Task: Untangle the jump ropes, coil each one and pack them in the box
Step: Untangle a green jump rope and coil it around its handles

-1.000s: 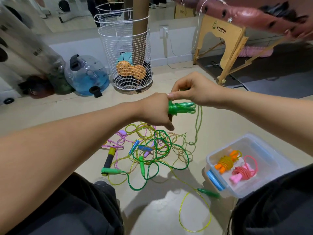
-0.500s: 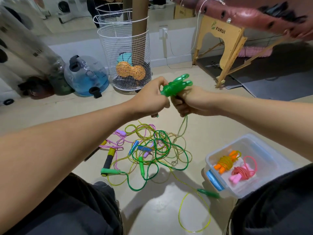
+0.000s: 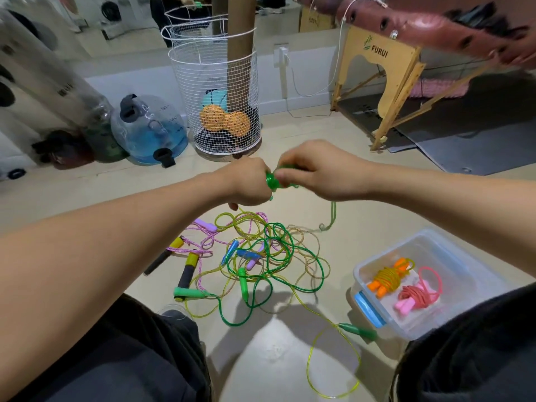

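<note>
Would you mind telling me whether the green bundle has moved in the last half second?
Yes. The green bundle, held between the left hand and right hand, has dropped lower, away from the wire basket base.

The tangle of jump ropes point(image 3: 261, 256) lies on the floor point(image 3: 362, 198) in the middle, with both hands point(image 3: 290, 175) raised above its far edge. The box point(image 3: 464, 285) sits to the right, two coiled ropes point(image 3: 406, 288) inside. One handle point(image 3: 358, 331) lies just beside its near left corner. Far off stands a wire basket point(image 3: 214, 97), a water jug point(image 3: 149, 129) to its left
</note>
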